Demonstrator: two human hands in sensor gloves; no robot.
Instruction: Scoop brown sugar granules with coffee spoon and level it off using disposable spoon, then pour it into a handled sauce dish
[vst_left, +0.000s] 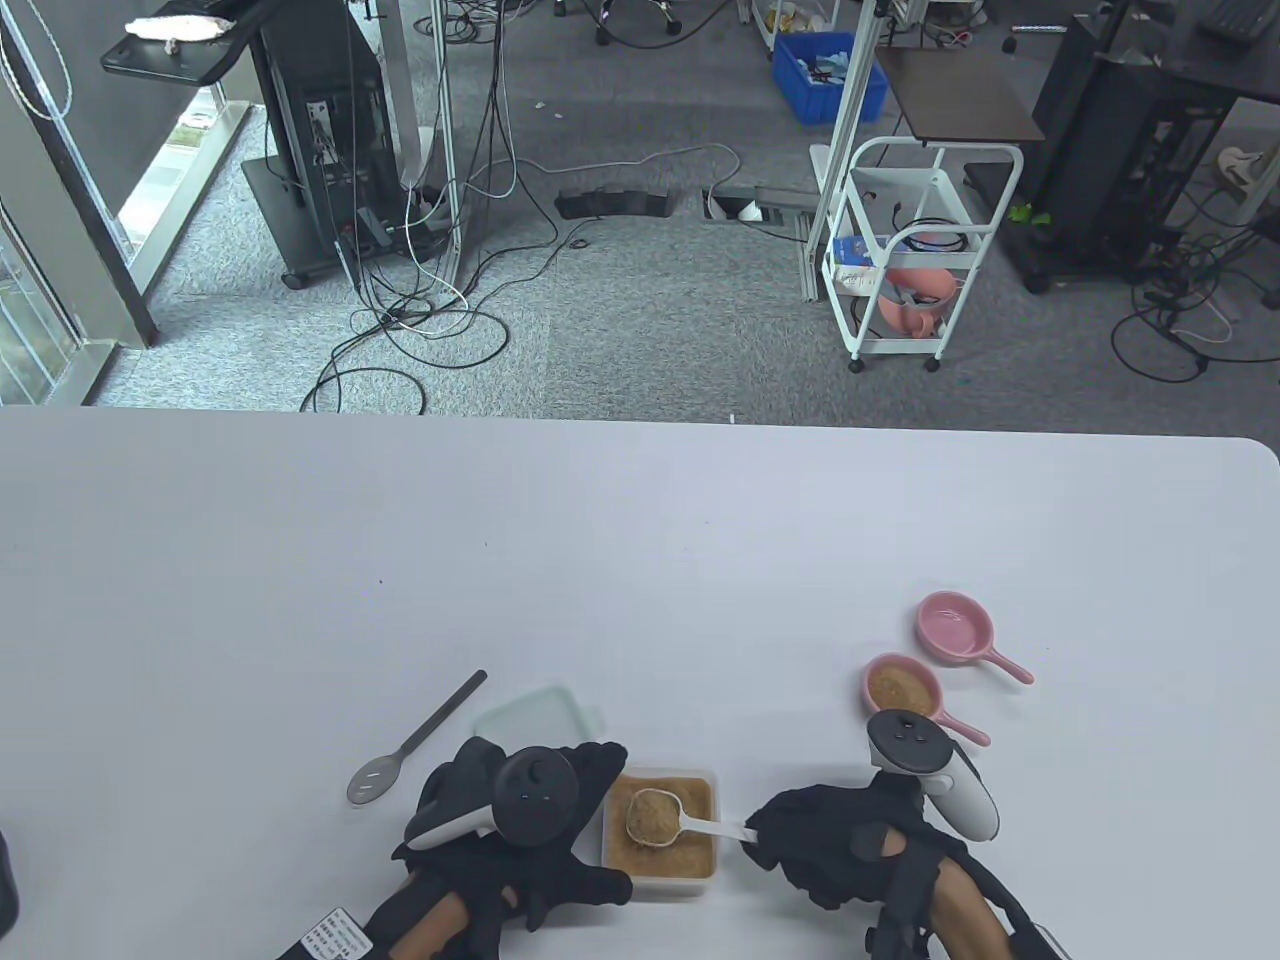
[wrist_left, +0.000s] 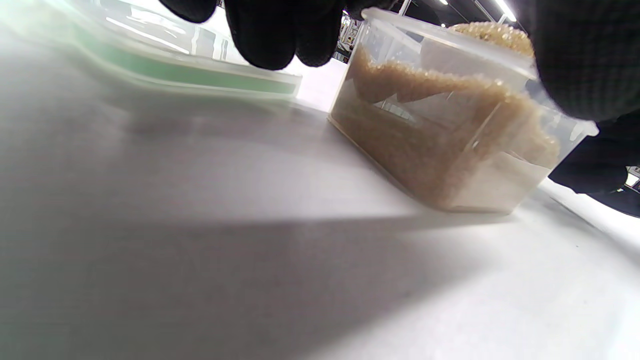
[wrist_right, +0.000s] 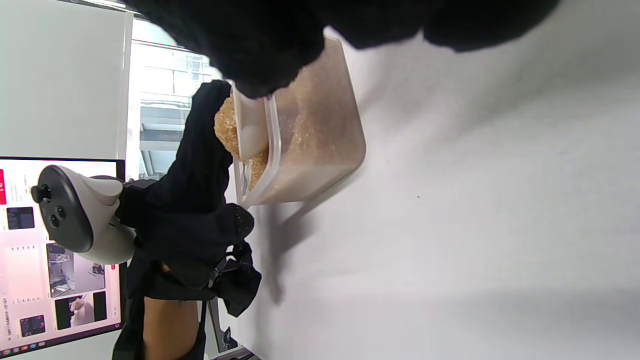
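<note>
Brown sugar granules (vst_left: 652, 812): tan heap mounded above white coffee spoon (vst_left: 672, 820), over clear tub (vst_left: 705, 876) at near desk (vst_left: 640, 560) edge. Your right hand (vst_left: 815, 845) pinches spoon handle; left hand (vst_left: 520, 810) steadies tub, fingers relaxed. Farther right: sugar-filled pink dish (vst_left: 903, 688), empty pink dish (vst_left: 955, 626).

From my table view, the white plastic spoon's handle (vst_left: 712, 826) vanishes inside my black-gloved right hand (vst_left: 830, 845); the bottom edge crops both forearms.

Grey carpet (vst_left: 620, 330), white trolley (vst_left: 915, 250)
</note>
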